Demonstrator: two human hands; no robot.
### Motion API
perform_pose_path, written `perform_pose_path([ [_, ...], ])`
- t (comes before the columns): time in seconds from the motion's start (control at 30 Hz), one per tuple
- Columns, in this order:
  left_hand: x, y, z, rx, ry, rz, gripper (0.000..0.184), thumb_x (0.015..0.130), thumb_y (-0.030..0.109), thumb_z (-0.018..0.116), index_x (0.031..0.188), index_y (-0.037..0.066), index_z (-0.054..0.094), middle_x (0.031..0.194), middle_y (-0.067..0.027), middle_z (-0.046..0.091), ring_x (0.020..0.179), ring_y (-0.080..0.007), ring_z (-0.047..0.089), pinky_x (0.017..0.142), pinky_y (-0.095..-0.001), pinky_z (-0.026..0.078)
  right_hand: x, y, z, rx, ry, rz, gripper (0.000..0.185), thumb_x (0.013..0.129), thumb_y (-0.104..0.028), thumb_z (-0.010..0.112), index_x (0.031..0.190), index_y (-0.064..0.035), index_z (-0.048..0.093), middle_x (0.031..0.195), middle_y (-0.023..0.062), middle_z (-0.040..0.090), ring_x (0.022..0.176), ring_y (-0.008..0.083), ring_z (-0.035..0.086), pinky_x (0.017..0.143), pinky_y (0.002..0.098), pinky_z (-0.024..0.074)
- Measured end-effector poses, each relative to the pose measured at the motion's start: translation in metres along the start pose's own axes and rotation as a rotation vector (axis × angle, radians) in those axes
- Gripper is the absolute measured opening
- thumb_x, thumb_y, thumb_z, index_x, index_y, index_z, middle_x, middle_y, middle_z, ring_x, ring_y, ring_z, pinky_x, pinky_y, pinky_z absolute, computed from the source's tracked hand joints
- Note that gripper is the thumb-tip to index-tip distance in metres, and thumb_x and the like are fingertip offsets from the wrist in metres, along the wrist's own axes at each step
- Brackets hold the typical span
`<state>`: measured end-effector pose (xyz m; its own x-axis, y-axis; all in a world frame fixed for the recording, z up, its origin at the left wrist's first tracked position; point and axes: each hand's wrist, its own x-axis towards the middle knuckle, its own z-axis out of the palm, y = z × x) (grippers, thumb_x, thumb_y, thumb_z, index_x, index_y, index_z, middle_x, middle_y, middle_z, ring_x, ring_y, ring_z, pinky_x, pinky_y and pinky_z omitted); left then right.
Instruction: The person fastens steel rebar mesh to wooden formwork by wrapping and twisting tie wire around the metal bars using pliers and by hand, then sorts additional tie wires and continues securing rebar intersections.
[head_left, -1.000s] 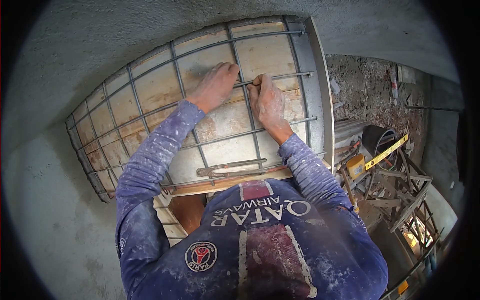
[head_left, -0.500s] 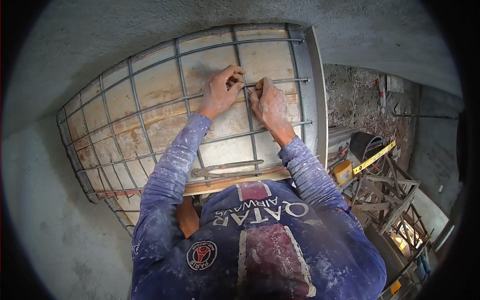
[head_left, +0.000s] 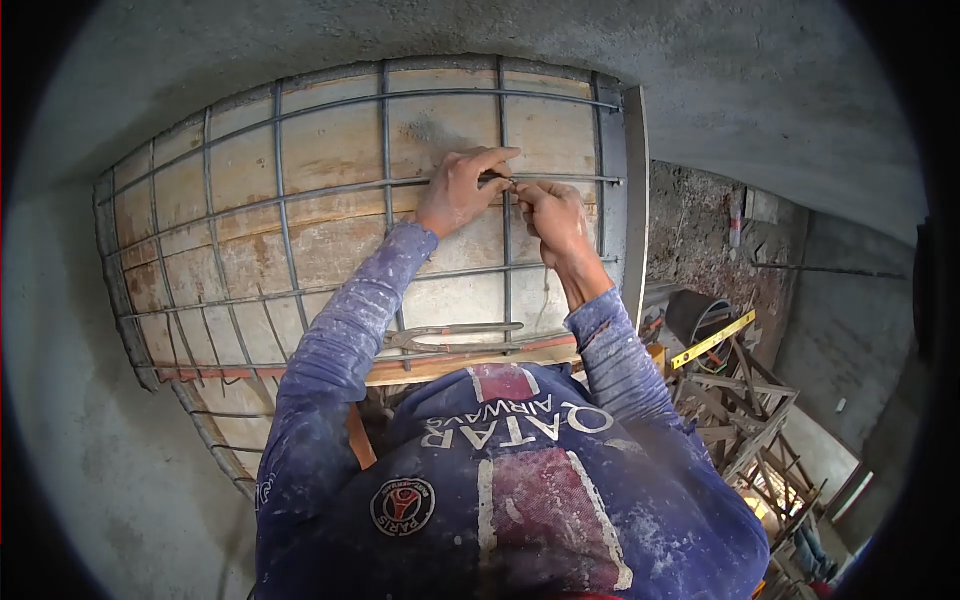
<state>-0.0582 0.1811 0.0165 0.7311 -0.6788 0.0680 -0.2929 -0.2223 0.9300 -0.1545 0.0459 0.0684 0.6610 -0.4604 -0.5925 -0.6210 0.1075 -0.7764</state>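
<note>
Steel reinforcing bars (head_left: 282,200) form a grid over wooden boards (head_left: 335,235). At a crossing in the upper right of this grid, both my hands meet. My left hand (head_left: 462,192) is curled left of the crossing, index finger stretched over the bar and thumb below it; whatever it pinches is too small to make out. My right hand (head_left: 557,222) is closed just right of the upright bar, fingertips pinched on a thin tie wire, whose strand seems to hang below the hand. Long-handled pincers (head_left: 455,338) lie on the boards near my chest.
A concrete edge and upright board (head_left: 634,200) bound the grid on the right. Beyond stand a dark bucket (head_left: 690,315), a yellow spirit level (head_left: 713,340) and a tangle of wooden trestles (head_left: 745,410). Rough grey plaster walls (head_left: 180,480) surround the boards.
My right hand has turned and its fingertips have come against the crossing, near my left hand. The left index finger has stretched out to the right. The view has shifted slightly.
</note>
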Motion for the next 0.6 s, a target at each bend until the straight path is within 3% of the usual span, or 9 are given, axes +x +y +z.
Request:
perform_pose_path([
  [0.1,-0.002,-0.003,-0.001,0.021,0.011,0.027,0.039,0.084,0.011,0.074,0.123,0.011,0.070,0.104,-0.0112,0.075,0.094,-0.0286,0.073,0.086,-0.0380,0.057,-0.007,-0.001,0.004,0.132,-0.003,0.088,0.022,0.091,-0.012,0.061,0.087,0.0057,0.073,0.065,0.0033,0.058,0.057,0.0102,0.053,0.049,0.0272,0.0396],
  [0.2,0.000,-0.009,0.003,0.035,-0.009,0.050,0.042,0.083,0.011,0.075,0.125,0.010,0.069,0.106,-0.0149,0.074,0.095,-0.0324,0.072,0.085,-0.0399,0.057,-0.012,-0.012,0.005,-0.053,-0.023,0.080,0.023,0.091,-0.014,0.061,0.085,0.0057,0.071,0.065,0.0067,0.059,0.055,0.0130,0.052,0.050,0.0311,0.0416],
  [0.27,0.000,-0.014,0.007,0.011,0.034,0.139,0.040,0.082,0.008,0.072,0.122,0.008,0.068,0.105,-0.0168,0.073,0.095,-0.0347,0.072,0.084,-0.0410,0.057,-0.020,-0.032,0.009,-0.409,-0.052,-0.126,0.020,0.090,-0.014,0.061,0.085,0.0044,0.068,0.066,0.0138,0.061,0.055,0.0224,0.058,0.052,0.0396,0.0466],
  [0.3,0.000,-0.014,0.008,0.006,0.040,0.136,0.040,0.082,0.008,0.072,0.122,0.008,0.068,0.105,-0.0168,0.073,0.095,-0.0347,0.072,0.084,-0.0410,0.057,-0.015,-0.029,0.008,-0.416,-0.054,-0.125,0.020,0.090,-0.014,0.061,0.085,0.0044,0.068,0.066,0.0138,0.061,0.055,0.0224,0.058,0.052,0.0396,0.0466],
  [0.37,0.001,-0.011,0.009,0.063,0.064,0.145,0.038,0.082,0.004,0.069,0.120,0.005,0.067,0.105,-0.0174,0.073,0.096,-0.0356,0.071,0.084,-0.0416,0.057,0.004,-0.021,0.000,-1.049,0.040,-0.905,0.015,0.088,-0.013,0.060,0.084,0.0014,0.064,0.070,0.0202,0.064,0.062,0.0344,0.064,0.057,0.0487,0.0503],
  [0.47,0.005,-0.004,0.010,-0.008,0.037,0.010,0.035,0.082,0.001,0.067,0.117,0.004,0.066,0.104,-0.0177,0.073,0.097,-0.0353,0.071,0.085,-0.0421,0.056,0.018,-0.046,-0.007,-1.241,0.012,-0.796,0.009,0.087,-0.010,0.060,0.084,-0.0017,0.062,0.076,0.0205,0.066,0.071,0.0389,0.066,0.060,0.0508,0.0519],
  [0.5,0.007,-0.002,0.008,-0.012,0.045,0.010,0.035,0.082,0.001,0.067,0.117,0.004,0.066,0.104,-0.0177,0.073,0.097,-0.0353,0.071,0.085,-0.0421,0.056,0.030,-0.042,-0.015,-1.161,0.025,-0.930,0.008,0.088,-0.010,0.060,0.088,-0.0030,0.063,0.071,0.0195,0.065,0.066,0.0387,0.066,0.058,0.0494,0.0525],
  [0.6,0.007,0.001,0.006,-0.058,-0.019,-0.106,0.038,0.082,0.001,0.067,0.120,0.005,0.064,0.102,-0.0178,0.073,0.098,-0.0338,0.072,0.086,-0.0417,0.056,0.034,-0.033,-0.026,-1.236,0.066,-0.903,0.007,0.089,-0.010,0.060,0.090,-0.0039,0.062,0.067,0.0186,0.063,0.060,0.0379,0.065,0.054,0.0473,0.0527],
])
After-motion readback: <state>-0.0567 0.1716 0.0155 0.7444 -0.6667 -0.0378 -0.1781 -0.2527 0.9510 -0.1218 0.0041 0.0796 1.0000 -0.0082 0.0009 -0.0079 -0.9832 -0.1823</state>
